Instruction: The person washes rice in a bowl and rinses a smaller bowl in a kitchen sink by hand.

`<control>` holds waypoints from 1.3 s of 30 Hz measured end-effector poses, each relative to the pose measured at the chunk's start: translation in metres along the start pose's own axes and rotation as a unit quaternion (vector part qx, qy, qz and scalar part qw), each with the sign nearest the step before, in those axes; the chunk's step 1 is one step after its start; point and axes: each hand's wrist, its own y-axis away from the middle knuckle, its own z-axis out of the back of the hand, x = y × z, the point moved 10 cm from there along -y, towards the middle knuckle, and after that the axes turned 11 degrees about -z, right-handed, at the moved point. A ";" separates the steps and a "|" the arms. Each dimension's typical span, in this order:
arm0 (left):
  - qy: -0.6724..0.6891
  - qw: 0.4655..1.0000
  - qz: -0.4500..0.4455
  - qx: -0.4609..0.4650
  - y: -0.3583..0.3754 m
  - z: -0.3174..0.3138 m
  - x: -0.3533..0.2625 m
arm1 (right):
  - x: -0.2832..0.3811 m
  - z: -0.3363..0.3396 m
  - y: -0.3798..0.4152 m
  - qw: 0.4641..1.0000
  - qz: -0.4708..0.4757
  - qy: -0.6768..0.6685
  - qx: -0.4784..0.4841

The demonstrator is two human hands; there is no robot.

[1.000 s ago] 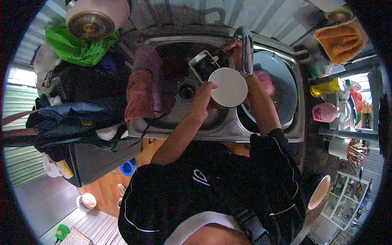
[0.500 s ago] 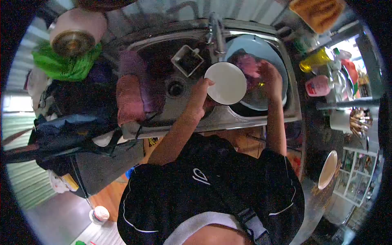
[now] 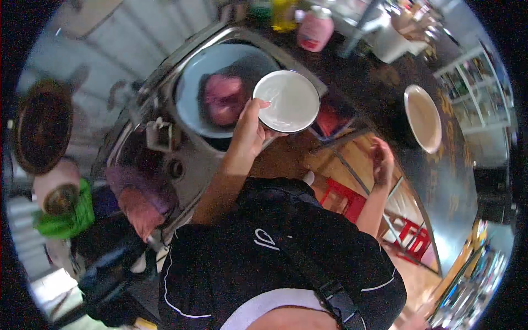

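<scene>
My left hand (image 3: 250, 129) grips a round white plate (image 3: 289, 102) with a thin dark rim, thumb on its upper face and fingers beneath. The plate is over the right edge of the sink, its inner face wet and shiny. Just left of it, a light blue basin (image 3: 190, 91) sits in the sink with a pink cloth (image 3: 224, 99) inside. My right hand (image 3: 382, 162) is off to the right, away from the sink, blurred, with loosely bent fingers and nothing visible in it.
A white-rimmed oval-looking dish (image 3: 423, 118) stands on the dark counter. Behind are a pink bottle (image 3: 315, 30) and a white utensil holder (image 3: 393, 44). A square container (image 3: 160, 135) and a purple-pink cloth (image 3: 137, 192) are by the left basin. Red stools (image 3: 344, 201) stand below.
My view and body have turned right. My left hand has carried the plate toward the counter side. My right hand has left the blue basin and the pink cloth, swinging right.
</scene>
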 end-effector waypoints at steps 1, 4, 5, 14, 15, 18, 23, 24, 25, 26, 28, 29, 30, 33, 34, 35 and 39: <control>-0.013 1.000 0.010 0.014 -0.008 -0.017 0.012 | -0.002 0.006 0.017 0.999 -0.024 0.003 -0.044; -0.013 0.997 0.050 0.055 -0.029 -0.078 0.048 | -0.038 0.036 0.016 0.987 -0.084 0.135 -0.007; -0.027 0.996 0.051 0.073 -0.032 -0.103 0.053 | -0.073 0.072 -0.002 0.954 -0.041 0.296 -0.020; -0.037 0.980 0.101 0.170 -0.074 -0.264 0.144 | -0.141 0.142 0.066 0.938 -0.123 0.325 -0.009; -0.044 0.975 0.112 0.185 -0.079 -0.276 0.154 | -0.122 0.139 0.091 0.980 -0.169 0.102 -0.021; -0.068 0.970 0.113 0.202 -0.092 -0.306 0.179 | -0.114 0.164 0.139 0.961 -0.181 -0.177 -0.115; -0.171 0.961 0.064 0.209 -0.107 -0.341 0.188 | -0.197 0.266 0.166 0.970 -0.152 0.046 -0.183; -0.172 0.960 0.065 0.211 -0.111 -0.345 0.192 | -0.194 0.271 0.173 0.965 -0.150 0.090 -0.196; -0.186 0.958 0.054 0.213 -0.116 -0.348 0.195 | -0.204 0.277 0.178 0.962 -0.148 0.110 -0.204; -0.199 0.955 0.044 0.215 -0.119 -0.351 0.196 | -0.213 0.283 0.183 0.958 -0.147 0.130 -0.211; -0.200 0.954 0.049 0.219 -0.120 -0.358 0.199 | -0.285 0.323 0.188 0.945 -0.163 -0.098 -0.266; -0.214 0.952 0.049 0.212 -0.124 -0.356 0.201 | -0.313 0.338 0.190 0.929 -0.165 -0.174 -0.284; -0.229 0.951 0.049 0.204 -0.126 -0.355 0.203 | -0.315 0.334 0.187 0.923 -0.163 -0.211 -0.276; -0.230 0.951 0.031 0.202 -0.129 -0.358 0.205 | -0.311 0.315 0.176 0.928 -0.177 -0.241 -0.221; -0.237 0.951 0.020 0.199 -0.131 -0.358 0.205 | -0.303 0.307 0.173 0.933 -0.181 -0.239 -0.200; -0.236 0.951 0.020 0.200 -0.132 -0.358 0.208 | -0.295 0.300 0.171 0.937 -0.184 -0.236 -0.183; -0.370 0.892 -0.148 0.213 -0.152 -0.358 0.198 | -0.281 0.286 0.163 0.945 -0.192 -0.226 -0.137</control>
